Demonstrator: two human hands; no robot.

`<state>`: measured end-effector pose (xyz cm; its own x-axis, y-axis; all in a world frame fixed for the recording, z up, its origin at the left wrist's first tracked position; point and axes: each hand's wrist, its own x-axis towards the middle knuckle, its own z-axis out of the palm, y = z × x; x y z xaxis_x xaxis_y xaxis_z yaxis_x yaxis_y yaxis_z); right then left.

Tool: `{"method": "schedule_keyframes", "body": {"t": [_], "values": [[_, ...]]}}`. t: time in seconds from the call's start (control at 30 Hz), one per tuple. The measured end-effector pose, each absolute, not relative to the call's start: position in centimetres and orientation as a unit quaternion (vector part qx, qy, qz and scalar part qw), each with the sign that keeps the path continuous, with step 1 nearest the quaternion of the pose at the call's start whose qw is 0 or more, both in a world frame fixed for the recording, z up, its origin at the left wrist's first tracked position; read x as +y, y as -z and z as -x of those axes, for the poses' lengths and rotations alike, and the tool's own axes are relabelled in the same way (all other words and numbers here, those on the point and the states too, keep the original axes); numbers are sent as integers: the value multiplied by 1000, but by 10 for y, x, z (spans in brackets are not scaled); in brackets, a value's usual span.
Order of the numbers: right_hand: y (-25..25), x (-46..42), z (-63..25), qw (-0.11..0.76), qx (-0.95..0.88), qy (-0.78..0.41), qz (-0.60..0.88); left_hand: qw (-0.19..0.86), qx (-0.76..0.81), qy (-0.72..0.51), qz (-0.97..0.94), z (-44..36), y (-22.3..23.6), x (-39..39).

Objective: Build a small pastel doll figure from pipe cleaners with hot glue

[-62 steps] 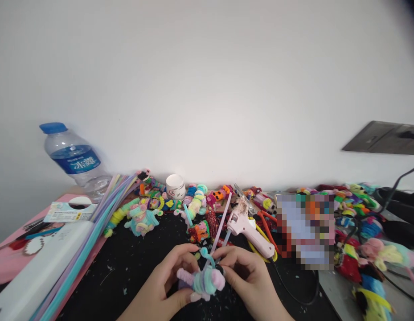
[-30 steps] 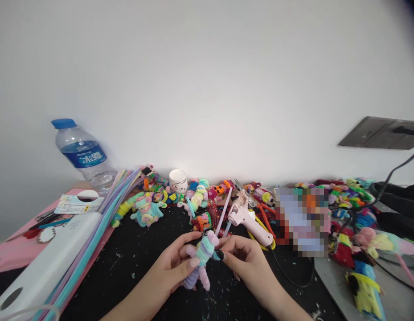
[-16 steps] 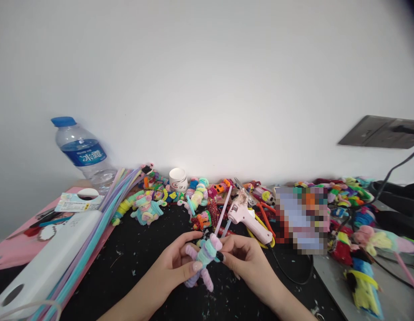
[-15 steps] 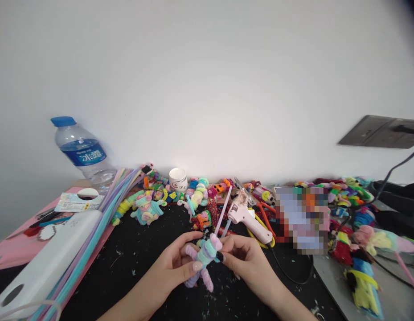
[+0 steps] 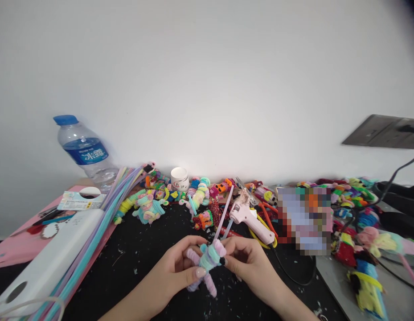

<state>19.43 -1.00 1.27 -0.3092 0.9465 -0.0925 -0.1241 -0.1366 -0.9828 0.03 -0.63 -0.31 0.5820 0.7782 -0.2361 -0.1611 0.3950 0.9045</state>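
Observation:
A small pipe-cleaner doll point(image 5: 207, 261) in pastel lilac, mint and pink is held over the black work surface. My left hand point(image 5: 180, 263) is closed around its left side, the thumb pressed on the lower body. My right hand point(image 5: 243, 258) pinches at the doll's right side, beside its pink head, where a small black piece point(image 5: 222, 261) shows at the fingertips. A lilac pipe cleaner point(image 5: 223, 213) rises behind the doll; its lower end is hidden. Just beyond my right hand lies a pink glue gun point(image 5: 252, 221).
Finished pipe-cleaner figures point(image 5: 148, 208) line the wall, with a paper cup point(image 5: 179, 179) and scissors point(image 5: 245, 189) among them. At left are a water bottle point(image 5: 88, 151), a bundle of pastel pipe cleaners point(image 5: 103, 225) and a white package point(image 5: 56, 258). The glue gun's cable point(image 5: 293, 277) loops at right.
The doll has turned from lying sideways to nearly upright, head up and legs down. Both hands keep hold of it, and lately it has shifted only slightly. The view has moved a little.

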Motion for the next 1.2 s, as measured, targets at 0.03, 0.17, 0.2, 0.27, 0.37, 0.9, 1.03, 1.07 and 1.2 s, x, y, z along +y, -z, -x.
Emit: {"method": "schedule_keyframes", "body": {"t": [0.03, 0.17, 0.2, 0.27, 0.37, 0.9, 1.03, 1.07, 1.2], "values": [[-12, -10, -195, 421, -502, -636, 408, 763, 338, -307, -458, 0, 3, -6], [-11, -9, -195, 423, -491, -650, 397, 758, 341, -303, -467, -1, 1, -5], [-10, -10, -195, 423, -490, -653, 393, 757, 341, -301, -469, -1, 0, -5], [-10, -10, -195, 425, -490, -656, 387, 753, 342, -303, -473, -1, -1, -5], [-9, -11, -195, 427, -493, -654, 383, 748, 344, -309, -476, -2, 0, -6], [-8, -13, -195, 421, -611, -533, 407, 752, 344, -346, -444, -7, -4, -10], [-9, -16, -194, 384, -654, -499, 420, 760, 337, -352, -430, -9, -4, -12], [-10, -17, -193, 377, -657, -498, 422, 761, 335, -353, -429, -9, -4, -13], [-10, -19, -191, 372, -651, -503, 430, 758, 343, -349, -431, -11, -4, -15]]}}
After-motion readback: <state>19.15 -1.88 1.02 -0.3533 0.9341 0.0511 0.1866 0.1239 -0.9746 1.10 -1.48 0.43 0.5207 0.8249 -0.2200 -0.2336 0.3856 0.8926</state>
